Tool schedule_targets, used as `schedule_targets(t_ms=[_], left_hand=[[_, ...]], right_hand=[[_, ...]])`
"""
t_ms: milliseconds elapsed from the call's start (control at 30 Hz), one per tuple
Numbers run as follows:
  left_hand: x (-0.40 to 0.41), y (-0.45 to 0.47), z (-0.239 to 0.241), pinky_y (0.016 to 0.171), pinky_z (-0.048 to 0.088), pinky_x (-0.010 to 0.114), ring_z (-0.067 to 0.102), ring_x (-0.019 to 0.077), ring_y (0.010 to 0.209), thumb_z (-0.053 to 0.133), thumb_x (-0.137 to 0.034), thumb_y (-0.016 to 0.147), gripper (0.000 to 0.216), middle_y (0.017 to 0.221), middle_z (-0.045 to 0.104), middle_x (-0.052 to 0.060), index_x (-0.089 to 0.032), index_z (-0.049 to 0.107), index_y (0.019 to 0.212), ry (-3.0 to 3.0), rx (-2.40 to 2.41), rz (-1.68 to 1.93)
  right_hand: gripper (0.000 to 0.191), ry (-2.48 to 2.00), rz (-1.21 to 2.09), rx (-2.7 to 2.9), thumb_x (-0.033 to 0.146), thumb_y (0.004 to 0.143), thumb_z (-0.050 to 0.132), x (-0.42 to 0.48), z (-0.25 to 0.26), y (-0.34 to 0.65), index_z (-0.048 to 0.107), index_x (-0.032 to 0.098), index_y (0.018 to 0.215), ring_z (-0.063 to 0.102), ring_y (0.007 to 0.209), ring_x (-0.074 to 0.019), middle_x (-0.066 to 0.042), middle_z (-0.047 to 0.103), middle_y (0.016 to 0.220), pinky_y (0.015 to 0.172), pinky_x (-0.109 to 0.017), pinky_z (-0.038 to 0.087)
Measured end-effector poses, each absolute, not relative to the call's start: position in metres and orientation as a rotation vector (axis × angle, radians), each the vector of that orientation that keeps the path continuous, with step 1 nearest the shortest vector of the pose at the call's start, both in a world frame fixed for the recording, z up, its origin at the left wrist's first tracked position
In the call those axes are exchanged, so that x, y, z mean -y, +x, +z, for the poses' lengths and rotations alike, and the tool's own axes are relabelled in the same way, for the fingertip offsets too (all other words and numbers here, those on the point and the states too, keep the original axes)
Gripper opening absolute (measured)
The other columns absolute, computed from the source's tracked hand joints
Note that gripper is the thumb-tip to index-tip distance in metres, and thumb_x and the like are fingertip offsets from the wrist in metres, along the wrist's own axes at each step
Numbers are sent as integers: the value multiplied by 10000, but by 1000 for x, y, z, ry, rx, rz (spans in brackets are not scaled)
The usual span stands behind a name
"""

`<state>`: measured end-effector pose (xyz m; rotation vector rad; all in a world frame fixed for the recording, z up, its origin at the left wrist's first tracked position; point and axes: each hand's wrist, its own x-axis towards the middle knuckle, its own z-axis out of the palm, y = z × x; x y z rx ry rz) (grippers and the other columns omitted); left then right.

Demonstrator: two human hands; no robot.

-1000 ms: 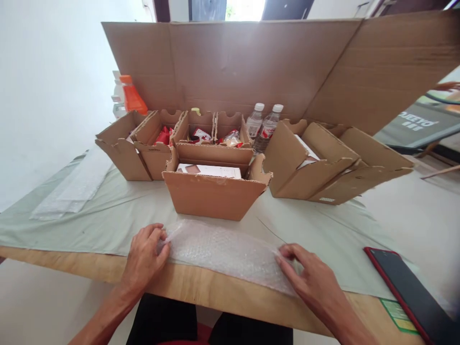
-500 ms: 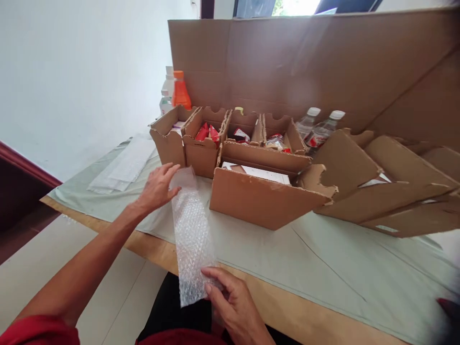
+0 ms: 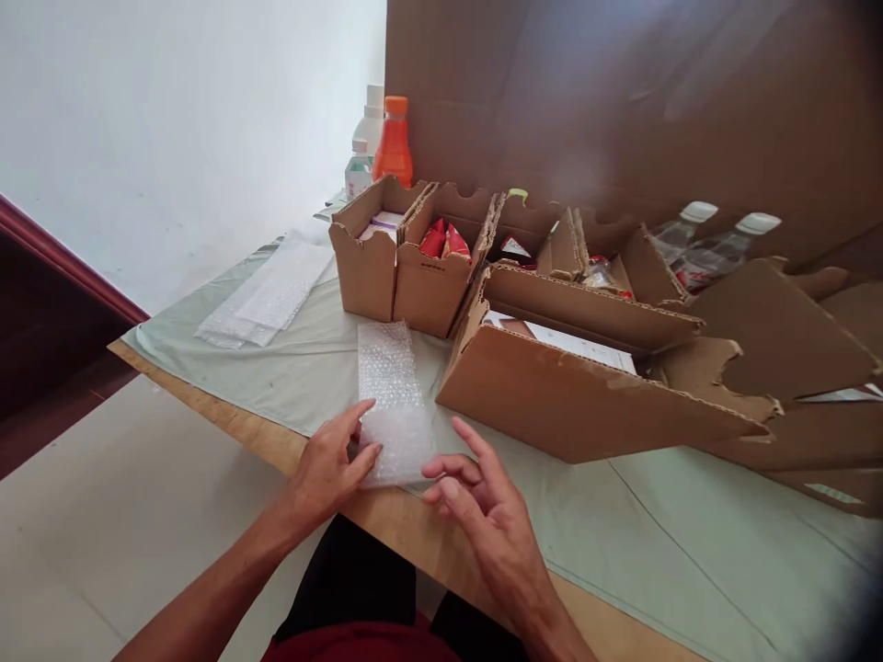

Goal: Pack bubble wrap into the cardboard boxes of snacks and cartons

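Observation:
A strip of bubble wrap (image 3: 390, 368) lies on the cloth near the table's front edge, its near part looking doubled over. My left hand (image 3: 335, 460) rests at the wrap's left edge, thumb and index finger apart on top of it; the other fingers are partly hidden. My right hand (image 3: 489, 515) hovers at the near right corner of the wrap, fingers spread, holding nothing that I can see.
More bubble wrap sheets (image 3: 269, 290) lie to the left. Cardboard bins (image 3: 434, 285) with packets stand behind, and a wider cardboard bin (image 3: 586, 395) sits at right. Bottles, one an orange bottle (image 3: 393, 147), stand farther back before a tall cardboard panel (image 3: 552, 101).
The wrap, which hung over the table edge, now lies on the table with its near part folded. My left hand came nearer; my right hand moved up and its fingers spread. The view shifted left.

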<state>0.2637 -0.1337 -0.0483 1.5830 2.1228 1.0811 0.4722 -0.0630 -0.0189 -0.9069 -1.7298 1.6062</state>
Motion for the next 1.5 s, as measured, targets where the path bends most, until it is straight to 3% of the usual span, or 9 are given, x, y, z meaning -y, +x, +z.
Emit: schedule_targets(t_ms=[167, 300, 500, 700, 867, 1100, 1233, 1333, 1500], left_hand=[[115, 251, -62, 727, 528, 331, 634, 190, 714, 600, -227, 865, 649, 763, 645, -18, -138, 463, 1493, 1624, -2193, 973], [120, 254, -67, 786, 528, 377, 636, 220, 779, 597, -211, 892, 588, 827, 663, 19, -166, 484, 1468, 1763, -2315, 990], [162, 267, -48, 1024, 488, 475, 599, 301, 1200, 643, -280, 920, 518, 1297, 645, 135, -223, 511, 1418, 2004, -2087, 1154], [172, 273, -51, 716, 542, 331, 657, 187, 756, 552, -188, 970, 277, 866, 734, 42, -190, 652, 1228, 1842, -2062, 1152], [153, 268, -61, 755, 557, 360, 662, 220, 831, 560, -221, 948, 284, 886, 703, 50, -189, 665, 1210, 1745, -2213, 1058], [166, 272, -56, 990, 494, 467, 601, 274, 1128, 608, -216, 957, 298, 1212, 660, 115, -204, 622, 1254, 1964, -2087, 1159], [177, 276, -48, 886, 514, 393, 629, 218, 983, 570, -154, 972, 304, 1044, 713, 61, -213, 594, 1269, 1978, -1869, 1142], [169, 275, -52, 777, 526, 371, 621, 205, 839, 554, -189, 988, 259, 910, 708, 46, -192, 616, 1240, 1877, -1974, 1106], [154, 269, -63, 905, 530, 455, 627, 268, 1022, 570, -236, 985, 263, 1105, 681, 112, -178, 639, 1232, 1912, -2134, 1098]], right_hand=[[427, -688, 676, 2405, 102, 918, 522, 54, -32, 470, 628, 214, 1316, 638, 1215, -275, -137, 675, 1330, 985, -465, 555], [457, -556, 372, 2701, -2, 836, 517, 39, -46, 454, 672, 160, 1235, 569, 1332, -360, -171, 628, 1425, 973, -542, 538], [359, -444, 579, 2721, 2, 885, 511, 30, -34, 451, 710, 198, 1110, 682, 1149, -257, -100, 749, 1224, 960, -452, 516], [298, -671, 823, 2660, 179, 1000, 501, 31, -18, 456, 679, 218, 1236, 721, 1036, -221, -65, 776, 1145, 917, -384, 550], [269, -641, 341, 2476, 202, 982, 537, 40, -33, 459, 676, 207, 1212, 679, 1072, -272, -129, 724, 1204, 900, -443, 529], [258, -464, 447, 2694, 111, 995, 485, 42, -32, 454, 679, 200, 1140, 659, 1128, -268, -93, 753, 1162, 972, -464, 465], [267, -534, 743, 2750, 119, 986, 516, 46, -15, 464, 667, 219, 1183, 662, 909, -213, -42, 755, 971, 874, -395, 499], [274, -629, 580, 2665, 175, 990, 536, 50, -17, 469, 642, 190, 1242, 654, 983, -247, -90, 746, 1096, 873, -412, 507], [310, -590, 321, 2637, 206, 965, 574, 55, -33, 466, 623, 177, 1270, 616, 1103, -301, -137, 702, 1226, 946, -480, 463]])
